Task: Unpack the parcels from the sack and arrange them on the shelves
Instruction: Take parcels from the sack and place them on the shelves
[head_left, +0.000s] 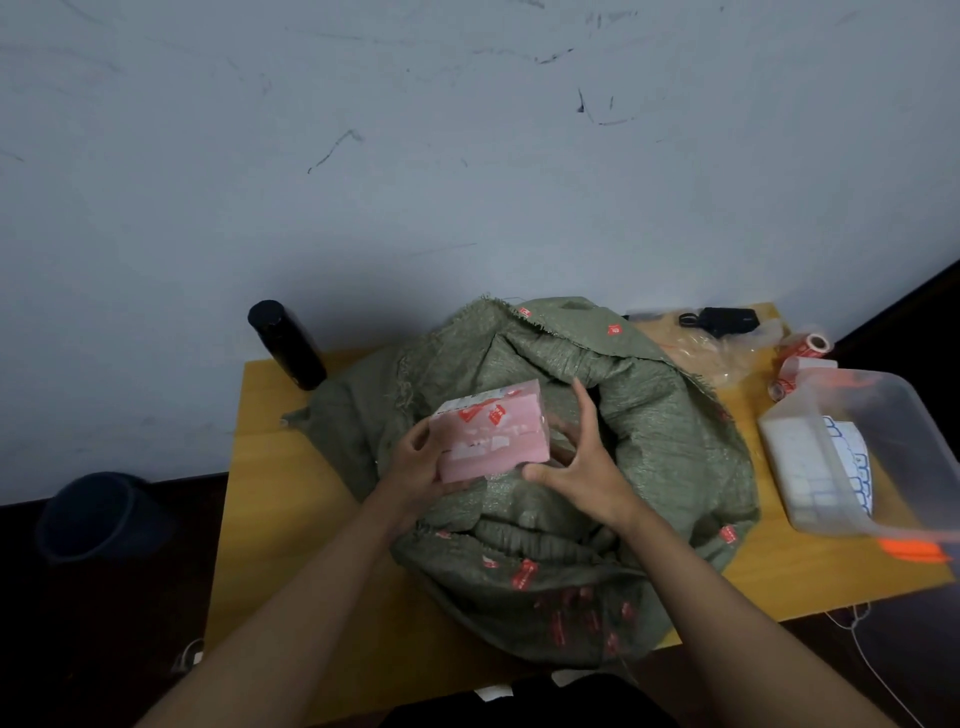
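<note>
A big green woven sack (649, 457) with red tape marks lies bulging on the wooden table (270, 493). Above its open mouth I hold a pink box-shaped parcel (493, 431) with red and white labels. My left hand (415, 462) grips the parcel's left end, thumb on top and fingers underneath. My right hand (582, 467) is beside the parcel's right end with fingers spread; the thumb lies near the lower right corner. No shelves are in view.
A black flask (287, 345) stands at the table's back left. A clear plastic bin (862, 452) with papers sits right, with tape rolls (810, 345), a plastic bag (717, 353) and a black device (724, 319) behind. A dark bucket (98, 514) stands on the floor left.
</note>
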